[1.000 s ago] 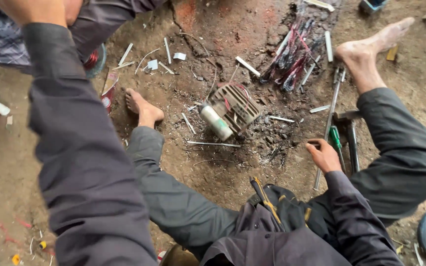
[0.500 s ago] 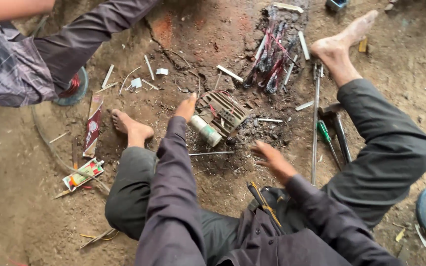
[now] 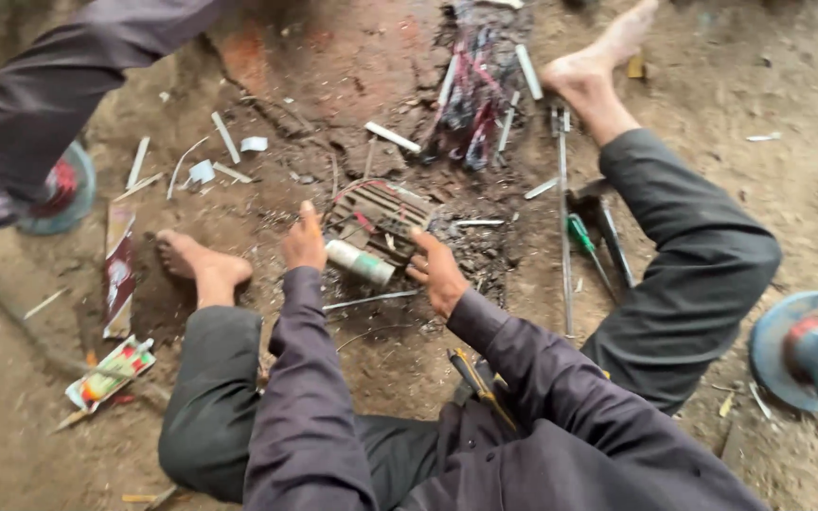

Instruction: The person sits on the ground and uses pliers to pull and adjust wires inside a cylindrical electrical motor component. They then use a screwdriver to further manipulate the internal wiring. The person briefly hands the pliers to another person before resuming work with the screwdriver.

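I sit on the dirt floor with both arms stretched forward. A ribbed, dark metal part [image 3: 382, 210] with red wire lies between my legs, and a white cylinder [image 3: 359, 262] rests against its near side. My left hand [image 3: 304, 241] presses against the part's left edge, thumb up. My right hand [image 3: 436, 272] grips its lower right corner. My bare left foot [image 3: 197, 266] lies left of the hands, and my bare right foot [image 3: 591, 68] reaches far ahead on the right.
A heap of red and white scrap [image 3: 478, 93] lies beyond the part. A long metal rod [image 3: 562, 222] and a green-handled screwdriver [image 3: 581, 235] lie to the right. Another person's sleeve [image 3: 44, 90] crosses the top left. A yellow-handled tool [image 3: 478, 383] rests on my lap.
Both hands have come in from the sides onto the ribbed metal part. The right hand left the tools on the right. The view has moved closer.
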